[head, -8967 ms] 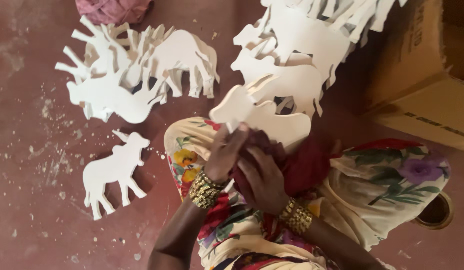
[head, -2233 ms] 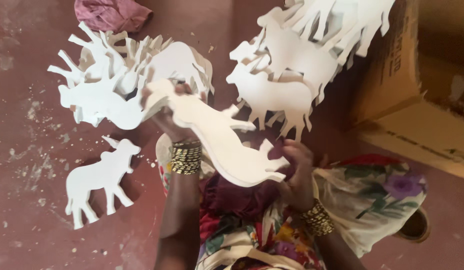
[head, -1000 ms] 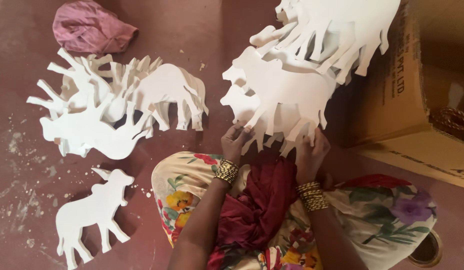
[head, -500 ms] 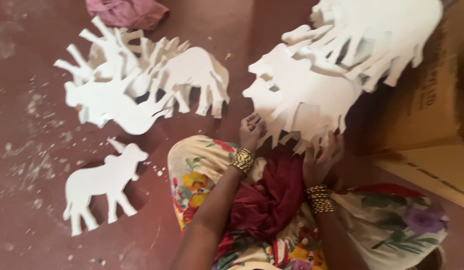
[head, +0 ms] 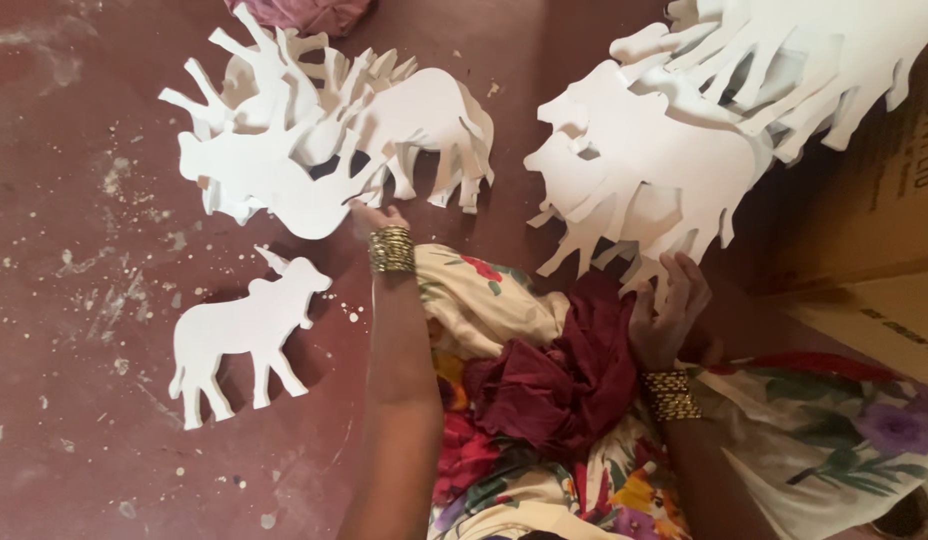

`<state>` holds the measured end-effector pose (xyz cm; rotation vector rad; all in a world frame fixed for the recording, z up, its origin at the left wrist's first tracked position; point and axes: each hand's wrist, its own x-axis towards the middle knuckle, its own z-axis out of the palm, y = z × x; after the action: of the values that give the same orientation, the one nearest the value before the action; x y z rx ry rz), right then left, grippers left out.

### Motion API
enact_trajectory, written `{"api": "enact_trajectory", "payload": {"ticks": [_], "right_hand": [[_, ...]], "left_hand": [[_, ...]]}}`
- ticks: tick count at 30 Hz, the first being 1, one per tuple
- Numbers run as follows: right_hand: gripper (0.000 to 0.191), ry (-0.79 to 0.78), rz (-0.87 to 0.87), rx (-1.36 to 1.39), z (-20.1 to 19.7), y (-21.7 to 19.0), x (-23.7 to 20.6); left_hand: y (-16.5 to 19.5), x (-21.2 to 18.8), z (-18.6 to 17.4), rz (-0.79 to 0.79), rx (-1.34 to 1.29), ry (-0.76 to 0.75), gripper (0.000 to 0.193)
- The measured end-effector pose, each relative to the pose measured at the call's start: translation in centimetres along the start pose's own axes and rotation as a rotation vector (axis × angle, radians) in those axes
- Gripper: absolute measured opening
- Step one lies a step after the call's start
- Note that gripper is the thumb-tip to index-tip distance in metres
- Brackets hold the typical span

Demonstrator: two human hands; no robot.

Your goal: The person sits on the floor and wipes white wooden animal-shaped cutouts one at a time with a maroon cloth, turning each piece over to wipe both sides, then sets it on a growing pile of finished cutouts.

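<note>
Now the left hand (head: 369, 218) touches the left cutout pile (head: 314, 150), long axis level, grip unclear.

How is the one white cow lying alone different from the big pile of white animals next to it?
The single cow cutout lies flat alone on the red floor, untouched; the left pile of cutouts overlaps in jumbled layers, and the left hand reaches it. The pile shows antlered shapes; the cow has none. Both are white and flat.

white animal cutouts (head: 324, 150), heaped flat on floor
</note>
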<state>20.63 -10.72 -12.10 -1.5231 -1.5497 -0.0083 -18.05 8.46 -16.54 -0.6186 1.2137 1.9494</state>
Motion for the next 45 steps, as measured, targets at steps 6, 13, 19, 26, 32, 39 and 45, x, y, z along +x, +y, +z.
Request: {"api": "enact_trajectory", "payload": {"ticks": [6,13,19,26,32,39,45], "right_hand": [[0.038,-0.006,-0.042,-0.022,0.3,-0.8,0.4],[0.035,-0.021,0.080,0.138,0.7,-0.5,0.2],[0.034,-0.049,0.173,0.186,1.3,0.8,0.2],[0.039,-0.186,0.024,0.318,-1.3,-3.8,1.5],[0.080,-0.625,-0.371,0.350,-4.9,-10.8,-2.5],[0.040,-1.039,0.019,0.542,-7.3,-11.9,-2.7],[0.041,0.245,0.056,0.892,-15.2,-11.1,4.8]], "left_hand": [[2.9,4.6,-1.0,-0.108,-0.182,-0.141,0.044],[3.1,3.6,-0.3,0.181,-0.176,-0.145,0.040],[1.5,-2.9,-1.3,0.375,-0.036,-0.327,0.038],[-2.2,-11.4,-3.0,0.374,0.089,-0.923,0.033],[-3.0,-18.6,-4.2,0.329,0.351,-1.085,0.034],[0.4,-22.6,-5.1,0.333,0.546,-1.221,0.037],[3.4,-24.0,-8.3,0.270,0.976,-1.303,0.048]]}}
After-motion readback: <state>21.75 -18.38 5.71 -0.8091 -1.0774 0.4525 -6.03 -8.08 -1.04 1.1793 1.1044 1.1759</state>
